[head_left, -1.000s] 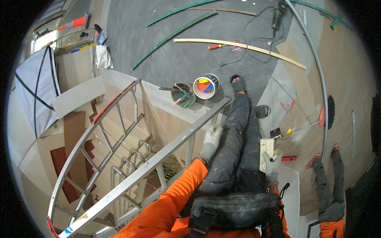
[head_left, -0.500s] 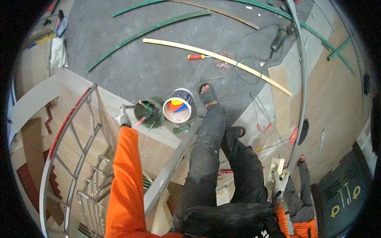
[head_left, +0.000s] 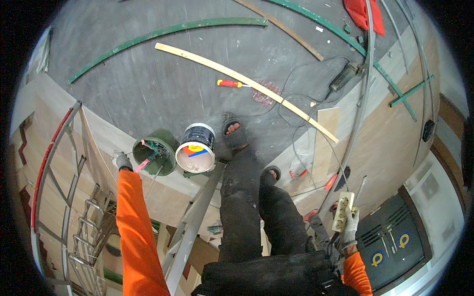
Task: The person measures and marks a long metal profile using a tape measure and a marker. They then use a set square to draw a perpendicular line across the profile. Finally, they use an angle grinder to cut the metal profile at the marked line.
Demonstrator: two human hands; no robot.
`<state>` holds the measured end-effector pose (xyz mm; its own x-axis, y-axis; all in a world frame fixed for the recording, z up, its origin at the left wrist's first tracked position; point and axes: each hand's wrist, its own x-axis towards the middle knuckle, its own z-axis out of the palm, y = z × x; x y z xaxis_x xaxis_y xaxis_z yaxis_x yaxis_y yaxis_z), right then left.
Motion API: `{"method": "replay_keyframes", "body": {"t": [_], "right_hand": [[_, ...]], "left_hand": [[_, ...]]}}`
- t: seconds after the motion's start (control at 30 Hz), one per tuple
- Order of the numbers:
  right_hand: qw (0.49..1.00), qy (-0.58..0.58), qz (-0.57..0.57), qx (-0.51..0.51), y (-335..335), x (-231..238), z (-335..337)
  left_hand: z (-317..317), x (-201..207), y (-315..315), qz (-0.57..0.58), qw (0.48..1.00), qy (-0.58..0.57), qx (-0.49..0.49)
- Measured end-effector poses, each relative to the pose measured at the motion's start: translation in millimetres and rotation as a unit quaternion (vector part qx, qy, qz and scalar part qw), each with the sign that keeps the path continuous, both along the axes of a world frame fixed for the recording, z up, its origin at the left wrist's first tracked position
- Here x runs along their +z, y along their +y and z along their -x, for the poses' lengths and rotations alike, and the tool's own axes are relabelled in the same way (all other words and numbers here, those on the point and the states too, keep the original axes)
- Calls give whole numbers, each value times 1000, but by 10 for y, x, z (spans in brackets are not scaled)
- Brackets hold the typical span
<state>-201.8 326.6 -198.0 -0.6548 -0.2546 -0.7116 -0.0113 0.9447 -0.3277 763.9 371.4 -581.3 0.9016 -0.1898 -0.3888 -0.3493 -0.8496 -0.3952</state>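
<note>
My right hand (head_left: 351, 229), in a pale work glove, grips a cream power strip (head_left: 343, 211) with its sockets facing up. A thin cord runs from the strip toward the floor. My left hand (head_left: 121, 160), also gloved, is closed at the left side of a dark green bucket (head_left: 165, 170). A short dark piece shows beside its fingers, too small to name. Tools with pink and green parts stand in that bucket. Next to it a white bucket (head_left: 211, 159) holds yellow, red and blue items.
An aluminium ladder (head_left: 190, 237) stands below me. Green curved strips (head_left: 163, 32), a pale wooden strip (head_left: 237, 76), a red-handled screwdriver (head_left: 230, 84) and a corded angle grinder (head_left: 343, 78) lie on the grey floor. A metal railing (head_left: 49, 143) stands left; another person's leg (head_left: 320, 228) shows at right.
The view has shifted, so the buckets and floor items sit further left. The power strip in my right hand has turned to show its sockets. My left hand remains beside the green bucket.
</note>
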Motion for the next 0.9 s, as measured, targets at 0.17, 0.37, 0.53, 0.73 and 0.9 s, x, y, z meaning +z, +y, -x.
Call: {"method": "replay_keyframes", "body": {"t": [0.17, 0.37, 0.53, 0.73, 0.9], "right_hand": [[995, -24, 39, -89, -435, 567, 35], [935, -191, 53, -294, -1258, 1481, -127], [899, -168, 154, -373, -1473, 1491, 292], [880, -257, 251, -312, -2715, 1490, 481], [841, -229, 294, -393, -3561, 1923, 614]], "left_hand": [[671, 748, -168, -309, 859, -261, -314], [1120, 2143, -995, -120, 908, -339, -214], [1505, 3410, -2186, 94, 842, -393, -358], [2398, 4453, -3764, 328, 840, -121, -414], [3820, 5325, -5239, 433, 851, 139, -263]]}}
